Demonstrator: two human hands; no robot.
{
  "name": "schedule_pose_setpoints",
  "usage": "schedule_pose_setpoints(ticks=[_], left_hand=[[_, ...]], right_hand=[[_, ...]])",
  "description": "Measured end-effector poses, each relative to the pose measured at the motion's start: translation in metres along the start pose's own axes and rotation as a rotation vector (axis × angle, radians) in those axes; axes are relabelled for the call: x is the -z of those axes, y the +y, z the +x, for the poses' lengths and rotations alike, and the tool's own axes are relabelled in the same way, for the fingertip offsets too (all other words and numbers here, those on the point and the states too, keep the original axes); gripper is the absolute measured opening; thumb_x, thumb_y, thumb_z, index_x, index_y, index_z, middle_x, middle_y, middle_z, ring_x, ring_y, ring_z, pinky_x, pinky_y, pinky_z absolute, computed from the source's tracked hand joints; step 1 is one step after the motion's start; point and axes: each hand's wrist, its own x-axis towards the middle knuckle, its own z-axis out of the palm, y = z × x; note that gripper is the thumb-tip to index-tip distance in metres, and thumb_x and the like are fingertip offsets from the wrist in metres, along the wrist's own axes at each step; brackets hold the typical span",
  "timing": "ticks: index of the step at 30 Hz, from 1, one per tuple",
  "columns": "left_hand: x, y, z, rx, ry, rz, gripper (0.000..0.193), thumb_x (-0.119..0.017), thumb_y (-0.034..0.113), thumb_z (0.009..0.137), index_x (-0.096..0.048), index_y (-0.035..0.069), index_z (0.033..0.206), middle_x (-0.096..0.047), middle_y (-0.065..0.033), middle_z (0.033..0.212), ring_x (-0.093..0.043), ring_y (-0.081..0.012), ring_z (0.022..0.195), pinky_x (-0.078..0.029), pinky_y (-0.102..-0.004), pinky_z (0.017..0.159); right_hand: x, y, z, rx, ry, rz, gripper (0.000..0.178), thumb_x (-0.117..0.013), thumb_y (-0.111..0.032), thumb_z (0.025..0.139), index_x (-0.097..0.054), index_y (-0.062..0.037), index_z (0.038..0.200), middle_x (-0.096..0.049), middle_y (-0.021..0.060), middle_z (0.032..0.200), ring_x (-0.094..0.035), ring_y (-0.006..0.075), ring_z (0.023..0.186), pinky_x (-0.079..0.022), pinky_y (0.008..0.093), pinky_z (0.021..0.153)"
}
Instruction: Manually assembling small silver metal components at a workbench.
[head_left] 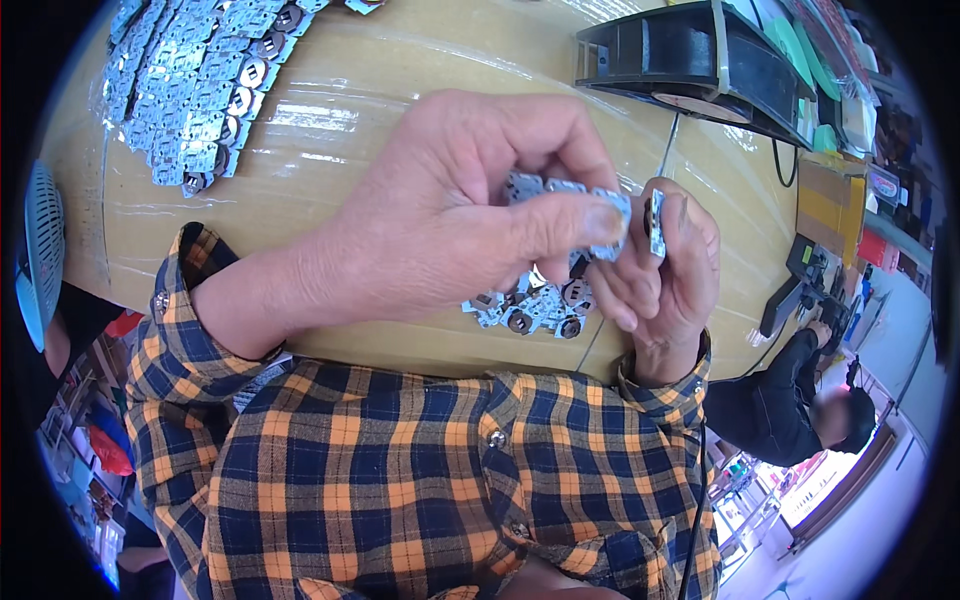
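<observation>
On the head camera I see my left hand (470, 200) pinching a strip of small silver parts (570, 190), my right hand (675, 270) gripping its end piece (656, 222) above a loose pile (530, 305) on the table (400, 70).

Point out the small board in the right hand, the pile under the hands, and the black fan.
small board (656, 222), head view, its edge.
pile of boards (530, 308), head view, middle.
black fan (690, 62), head view, housing.
</observation>
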Motion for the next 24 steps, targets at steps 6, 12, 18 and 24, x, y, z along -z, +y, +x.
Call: schedule_pose_setpoints(ticks=[6,12,18,24], left_hand=[[0.006,-0.009,0.005,-0.637,0.092,0.778,0.02,-0.066,-0.003,0.081,-0.063,-0.002,0.101,-0.065,-0.0102,0.08,-0.062,-0.0152,0.066,-0.046,-0.0251,0.056],[0.0,-0.015,0.002,-0.748,0.195,0.865,0.027,-0.067,-0.01,0.074,-0.064,-0.002,0.1,-0.065,-0.0131,0.082,-0.063,-0.0224,0.066,-0.047,-0.0274,0.056],[-0.002,-0.011,0.003,-0.716,0.225,0.863,0.027,-0.067,-0.011,0.074,-0.065,-0.002,0.099,-0.064,-0.0122,0.079,-0.063,-0.0219,0.065,-0.048,-0.029,0.056],[-0.006,-0.017,0.012,-0.762,0.019,0.741,0.022,-0.067,-0.006,0.075,-0.065,-0.001,0.096,-0.062,-0.0115,0.076,-0.062,-0.0204,0.064,-0.045,-0.0267,0.052]], right_hand=[[-0.001,0.006,0.0,0.185,0.147,-0.38,0.034,-0.041,-0.025,0.104,-0.042,-0.004,0.077,-0.041,0.0022,0.052,-0.031,0.0057,0.036,-0.028,0.0212,0.034],[0.0,0.007,-0.003,0.179,0.145,-0.6,0.034,-0.045,-0.023,0.103,-0.044,-0.0037,0.075,-0.04,0.0006,0.051,-0.035,0.0069,0.039,-0.031,0.0217,0.037],[0.0,0.008,-0.001,0.166,0.18,-0.535,0.034,-0.045,-0.023,0.102,-0.045,-0.0039,0.074,-0.041,0.0003,0.051,-0.035,0.0067,0.04,-0.031,0.0214,0.038],[0.002,0.001,-0.001,0.183,0.245,-0.509,0.034,-0.045,-0.022,0.102,-0.045,-0.0041,0.073,-0.042,0.0006,0.052,-0.033,0.0057,0.04,-0.03,0.0214,0.037]])
